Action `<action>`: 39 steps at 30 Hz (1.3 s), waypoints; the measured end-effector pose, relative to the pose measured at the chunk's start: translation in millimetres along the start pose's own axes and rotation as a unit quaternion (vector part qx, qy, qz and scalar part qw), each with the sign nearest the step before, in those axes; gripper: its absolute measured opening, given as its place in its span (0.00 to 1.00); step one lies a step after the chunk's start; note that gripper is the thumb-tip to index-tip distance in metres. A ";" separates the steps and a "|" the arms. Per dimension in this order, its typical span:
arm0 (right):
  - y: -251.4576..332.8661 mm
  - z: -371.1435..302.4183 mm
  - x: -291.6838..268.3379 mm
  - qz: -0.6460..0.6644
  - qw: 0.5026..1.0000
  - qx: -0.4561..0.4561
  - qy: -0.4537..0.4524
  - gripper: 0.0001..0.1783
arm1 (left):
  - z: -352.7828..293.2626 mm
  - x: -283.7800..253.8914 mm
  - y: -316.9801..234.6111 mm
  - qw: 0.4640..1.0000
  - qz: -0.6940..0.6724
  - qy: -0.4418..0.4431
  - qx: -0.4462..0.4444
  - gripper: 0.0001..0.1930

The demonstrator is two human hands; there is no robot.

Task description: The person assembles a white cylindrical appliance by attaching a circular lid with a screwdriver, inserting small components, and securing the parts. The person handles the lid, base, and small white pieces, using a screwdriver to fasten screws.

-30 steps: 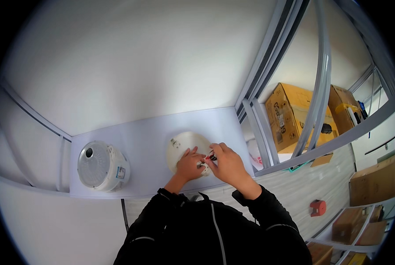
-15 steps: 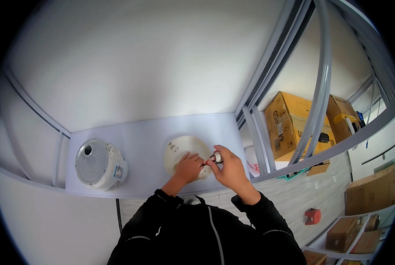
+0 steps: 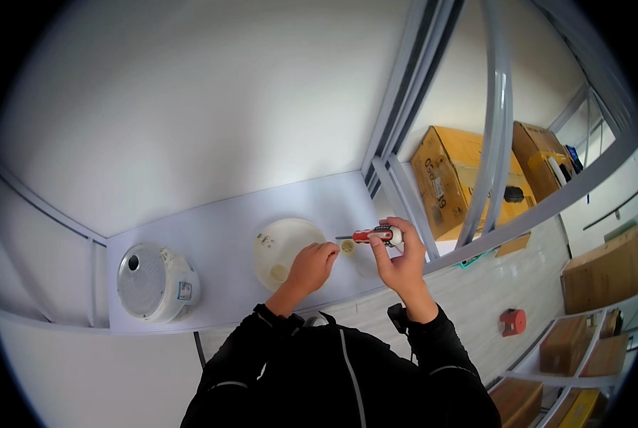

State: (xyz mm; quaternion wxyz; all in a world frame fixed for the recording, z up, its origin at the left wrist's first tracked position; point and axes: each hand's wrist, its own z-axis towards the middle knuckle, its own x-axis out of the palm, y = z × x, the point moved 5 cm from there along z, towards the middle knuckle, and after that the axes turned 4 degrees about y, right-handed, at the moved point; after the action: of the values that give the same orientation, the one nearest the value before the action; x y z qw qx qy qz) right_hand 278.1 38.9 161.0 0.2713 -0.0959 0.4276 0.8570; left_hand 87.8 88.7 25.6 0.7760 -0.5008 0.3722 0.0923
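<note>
My right hand (image 3: 402, 264) holds a screwdriver (image 3: 373, 235) with a red, black and pale handle. Its thin dark shaft points left, above the table and clear of the other parts. My left hand (image 3: 312, 267) is closed, fingers curled together, over the right side of a white round shell (image 3: 284, 237); whatever its fingers may hold is hidden. Dark marks show on the shell's upper left. Below the screwdriver lies a small yellowish round piece (image 3: 347, 247). At the left of the table stands a white rounded appliance (image 3: 183, 274) with a grey disc face and a dark round hole.
The pale table (image 3: 219, 221) meets a white wall behind it. Grey metal posts (image 3: 496, 128) rise on the right, with cardboard boxes (image 3: 451, 178) beyond them. A red stool (image 3: 512, 322) stands on the floor at right, near shelves of boxes (image 3: 563, 344).
My right hand has moved right and up, away from my left, and the screwdriver now shows in full. My left hand's fingers have curled closed. The whole view has tilted slightly.
</note>
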 end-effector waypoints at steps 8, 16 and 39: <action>-6.1 -33.6 -45.6 -0.064 0.998 -0.017 -0.023 0.20 | 30.2 66.2 -17.2 0.989 0.097 0.091 0.070 0.04; -10.6 -65.1 -73.3 -0.091 0.995 0.023 -0.039 0.20 | 45.6 119.5 -6.2 0.970 0.197 0.133 0.049 0.06; -7.2 -46.5 14.6 0.022 0.993 0.033 0.110 0.22 | -35.6 -25.3 49.7 0.990 0.121 0.072 -0.012 0.12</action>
State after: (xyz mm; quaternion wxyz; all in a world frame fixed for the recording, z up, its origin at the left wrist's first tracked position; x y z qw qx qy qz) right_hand 266.7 11.5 121.8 0.2070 -0.1712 0.4851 0.8322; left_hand 27.1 88.3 -0.6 0.7244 -0.4664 0.4838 0.1537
